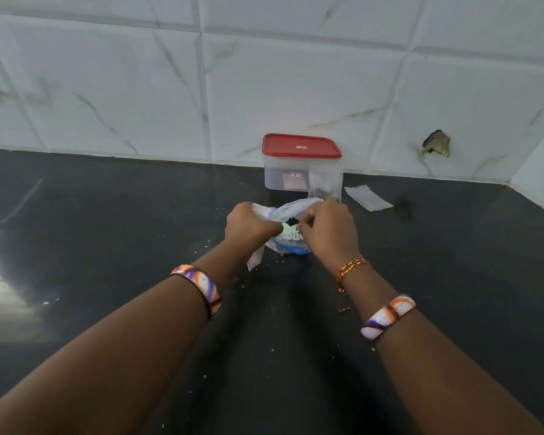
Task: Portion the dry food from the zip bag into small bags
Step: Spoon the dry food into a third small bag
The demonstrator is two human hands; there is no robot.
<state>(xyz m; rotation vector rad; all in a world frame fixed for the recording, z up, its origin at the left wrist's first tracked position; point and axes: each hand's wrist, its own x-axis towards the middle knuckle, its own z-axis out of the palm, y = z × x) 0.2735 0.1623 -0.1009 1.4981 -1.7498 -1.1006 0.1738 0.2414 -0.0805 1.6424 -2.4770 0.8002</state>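
Note:
A clear zip bag [291, 238] with blue print and dark food inside stands on the black counter [107, 215] in the middle of the view. My left hand [248, 222] grips its left top edge, and a flat small bag [254, 262] hangs down below that hand. My right hand [328, 229] pinches the zip bag's right top edge. Behind my right hand a small clear bag [324, 183] with a little dark food at its bottom stands upright against the container.
A clear plastic container with a red lid [300, 146] stands against the white tiled wall [264, 73]. An empty small bag [368, 197] lies flat to its right. White crumbs dot the counter near my arms. A wall corner closes the right side.

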